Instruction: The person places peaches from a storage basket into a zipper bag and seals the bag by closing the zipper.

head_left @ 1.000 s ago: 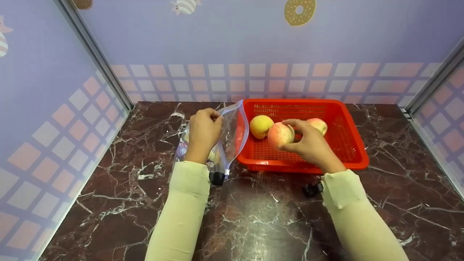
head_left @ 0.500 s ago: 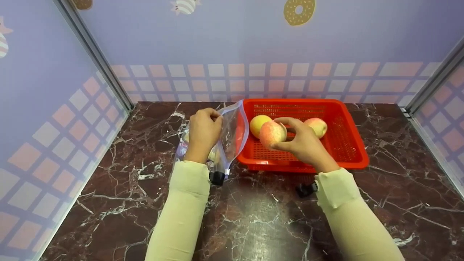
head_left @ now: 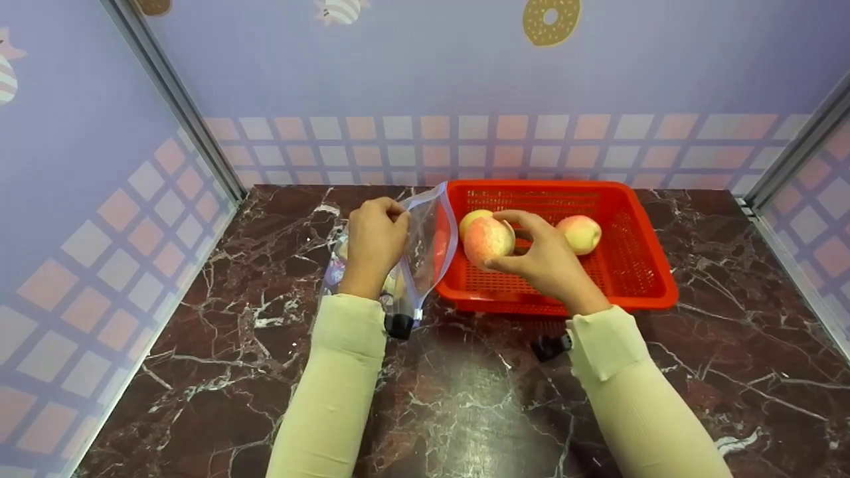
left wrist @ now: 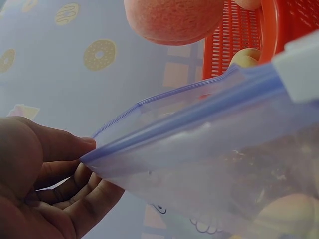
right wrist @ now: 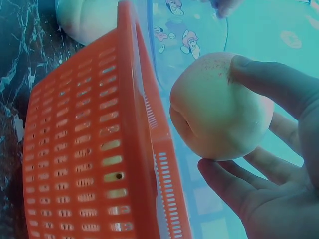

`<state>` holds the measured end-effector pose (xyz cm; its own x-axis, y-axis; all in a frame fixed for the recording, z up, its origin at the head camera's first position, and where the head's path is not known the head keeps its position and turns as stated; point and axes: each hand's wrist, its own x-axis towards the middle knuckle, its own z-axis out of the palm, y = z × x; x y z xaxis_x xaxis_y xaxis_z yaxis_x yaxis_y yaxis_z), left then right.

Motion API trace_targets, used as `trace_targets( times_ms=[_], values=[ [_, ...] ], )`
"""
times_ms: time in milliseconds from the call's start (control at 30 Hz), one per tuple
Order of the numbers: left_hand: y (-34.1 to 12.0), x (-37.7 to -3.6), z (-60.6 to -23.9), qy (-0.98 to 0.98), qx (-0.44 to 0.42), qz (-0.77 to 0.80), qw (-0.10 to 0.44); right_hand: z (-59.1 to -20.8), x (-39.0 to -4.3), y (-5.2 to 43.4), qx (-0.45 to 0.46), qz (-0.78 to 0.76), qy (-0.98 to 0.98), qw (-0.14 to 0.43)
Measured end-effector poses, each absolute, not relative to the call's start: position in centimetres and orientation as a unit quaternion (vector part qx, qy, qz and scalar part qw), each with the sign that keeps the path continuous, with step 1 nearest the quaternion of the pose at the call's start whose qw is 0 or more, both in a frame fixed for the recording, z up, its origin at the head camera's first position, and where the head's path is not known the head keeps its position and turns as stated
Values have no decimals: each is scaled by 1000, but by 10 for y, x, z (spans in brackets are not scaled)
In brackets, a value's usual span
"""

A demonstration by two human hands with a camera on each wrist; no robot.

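Note:
My left hand [head_left: 373,245] pinches the rim of a clear zip bag [head_left: 425,252], holding its mouth up beside the red basket [head_left: 637,265]; the wrist view shows the bag's blue zip edge [left wrist: 199,119] and pale fruit inside [left wrist: 289,214]. My right hand [head_left: 541,262] grips a pink-red apple [head_left: 487,240] in its fingertips, lifted above the basket's left end, close to the bag's mouth. The right wrist view shows that apple [right wrist: 219,114] between thumb and fingers. A yellowish apple [head_left: 473,219] sits half hidden behind it, and another apple [head_left: 580,234] lies in the basket.
The basket stands at the back middle of a dark marbled table [head_left: 465,398]. Patterned walls [head_left: 99,199] close in the left, back and right sides. The bag's white slider [left wrist: 299,69] shows in the left wrist view.
My right hand has carried the pink-red apple leftward, from over the basket's middle toward the bag's mouth. The left hand and bag have stayed put.

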<state>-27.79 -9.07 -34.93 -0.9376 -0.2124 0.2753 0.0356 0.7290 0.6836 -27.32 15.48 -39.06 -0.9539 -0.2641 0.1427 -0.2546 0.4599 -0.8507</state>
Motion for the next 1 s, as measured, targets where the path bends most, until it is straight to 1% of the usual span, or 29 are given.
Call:
trace_targets(
  times_ms=[333,567,1000],
  values=[
    [-90,-277,-350,-914,47,-365,172,-389,-272,146,-142,-507,850,-15],
    [-89,-277,-351,-914,45,-364,174,-389,-272,142,-141,-528,837,-18],
    [-89,-276,-351,-913,41,-363,181,-392,-273,126,-149,-542,826,-38]
  ],
)
